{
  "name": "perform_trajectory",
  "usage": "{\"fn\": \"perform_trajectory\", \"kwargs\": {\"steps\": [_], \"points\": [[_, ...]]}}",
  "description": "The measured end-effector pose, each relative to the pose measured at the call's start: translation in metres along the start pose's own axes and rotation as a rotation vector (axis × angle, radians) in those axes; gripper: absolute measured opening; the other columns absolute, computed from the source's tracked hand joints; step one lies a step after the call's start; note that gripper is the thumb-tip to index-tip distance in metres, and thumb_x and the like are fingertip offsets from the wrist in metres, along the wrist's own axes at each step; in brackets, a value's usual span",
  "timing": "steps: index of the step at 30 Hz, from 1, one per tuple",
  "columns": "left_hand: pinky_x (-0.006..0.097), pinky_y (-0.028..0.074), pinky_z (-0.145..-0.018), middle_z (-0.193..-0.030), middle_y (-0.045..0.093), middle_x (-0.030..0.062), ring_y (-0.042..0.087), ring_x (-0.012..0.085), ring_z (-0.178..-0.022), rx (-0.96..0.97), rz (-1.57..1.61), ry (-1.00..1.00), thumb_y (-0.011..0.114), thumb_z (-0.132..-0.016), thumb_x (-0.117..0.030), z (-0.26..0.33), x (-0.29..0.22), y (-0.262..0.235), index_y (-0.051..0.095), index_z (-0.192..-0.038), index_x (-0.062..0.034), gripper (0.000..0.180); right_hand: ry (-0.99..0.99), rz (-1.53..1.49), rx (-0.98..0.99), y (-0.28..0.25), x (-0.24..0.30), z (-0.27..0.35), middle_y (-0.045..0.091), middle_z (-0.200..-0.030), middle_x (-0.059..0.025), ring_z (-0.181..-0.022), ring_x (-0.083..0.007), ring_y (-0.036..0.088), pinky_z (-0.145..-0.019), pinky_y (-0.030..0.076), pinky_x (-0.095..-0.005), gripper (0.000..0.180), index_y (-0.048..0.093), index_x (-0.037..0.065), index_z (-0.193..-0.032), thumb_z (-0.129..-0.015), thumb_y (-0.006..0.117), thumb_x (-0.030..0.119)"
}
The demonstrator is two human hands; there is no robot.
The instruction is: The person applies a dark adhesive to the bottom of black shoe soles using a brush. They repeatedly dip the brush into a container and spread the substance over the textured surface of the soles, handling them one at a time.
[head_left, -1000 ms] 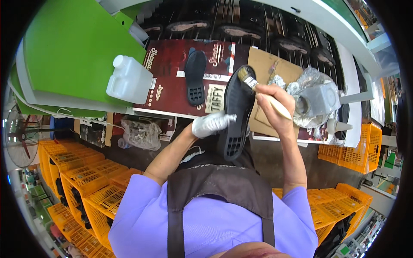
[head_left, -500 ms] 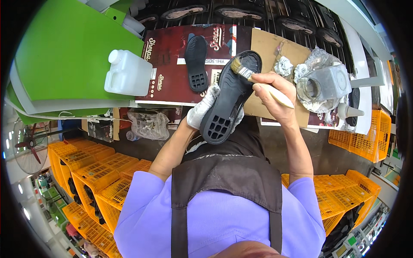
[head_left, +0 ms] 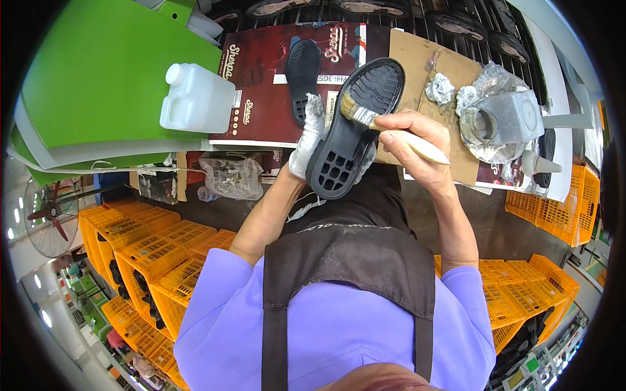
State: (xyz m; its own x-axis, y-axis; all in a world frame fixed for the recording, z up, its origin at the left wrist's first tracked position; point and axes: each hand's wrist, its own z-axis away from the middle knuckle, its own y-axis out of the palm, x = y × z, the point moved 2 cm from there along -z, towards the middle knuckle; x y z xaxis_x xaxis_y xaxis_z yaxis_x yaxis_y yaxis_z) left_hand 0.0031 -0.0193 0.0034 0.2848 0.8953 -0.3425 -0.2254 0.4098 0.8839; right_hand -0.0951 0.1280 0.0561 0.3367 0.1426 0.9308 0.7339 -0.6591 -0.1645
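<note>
A black shoe sole [head_left: 338, 146] is held up in front of me, its ridged, recessed face toward me and its square-holed heel end nearest my body. My left hand [head_left: 306, 146], in a soiled white glove, supports it from below and along its left edge, with the thumb up beside the rim. Bare, my right hand [head_left: 417, 146] grips a paintbrush [head_left: 424, 147] by its pale handle. The bristles touch the inner face of the sole near the left rim at mid-length. A second black sole [head_left: 303, 75] lies on the dark red cardboard [head_left: 261, 111] beyond my left hand.
A white plastic jug [head_left: 197, 98] stands left on the table. To the right are a clear container [head_left: 512, 117] on its side, crumpled wipes [head_left: 440, 88] and a nozzle bottle [head_left: 540, 163]. Shoe parts [head_left: 460, 26] sit on a far roller rack. Orange crates [head_left: 156, 251] flank me.
The brush tip has moved from the sole's toe area down to the left rim near mid-length. The sole has shifted slightly up, and my left thumb now points upward.
</note>
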Motion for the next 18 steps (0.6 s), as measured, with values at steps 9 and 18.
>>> {"fn": "perform_trajectory", "kwargs": {"steps": [9, 18], "points": [[0.035, 0.054, -0.068, -0.109, 0.059, 0.0109, 0.061, 0.0227, -0.084, -0.004, -0.041, 0.036, 0.022, -0.07, -0.086, -0.003, -0.004, 0.0, 0.042, -0.132, -0.0119, 0.098, -0.04, 0.009, 0.003, 0.012, 0.007, 0.005, 0.064, -0.078, -0.0118, -0.067, -0.0158, 0.06, -0.061, 0.047, -0.0254, 0.015, 0.064, -0.005, -0.094, -0.08, 0.066, 0.002], [0.033, 0.053, -0.078, -0.115, 0.058, 0.011, 0.06, 0.0221, -0.093, 0.041, 0.067, 0.073, 0.026, -0.075, -0.082, -0.008, -0.003, -0.004, 0.04, -0.135, -0.0106, 0.094, -0.011, 0.018, 0.024, 0.018, 0.015, 0.008, 0.065, -0.078, -0.0122, -0.067, -0.0168, 0.061, -0.06, 0.048, -0.0265, 0.015, 0.064, -0.005, -0.092, -0.079, 0.067, 0.002]]}}
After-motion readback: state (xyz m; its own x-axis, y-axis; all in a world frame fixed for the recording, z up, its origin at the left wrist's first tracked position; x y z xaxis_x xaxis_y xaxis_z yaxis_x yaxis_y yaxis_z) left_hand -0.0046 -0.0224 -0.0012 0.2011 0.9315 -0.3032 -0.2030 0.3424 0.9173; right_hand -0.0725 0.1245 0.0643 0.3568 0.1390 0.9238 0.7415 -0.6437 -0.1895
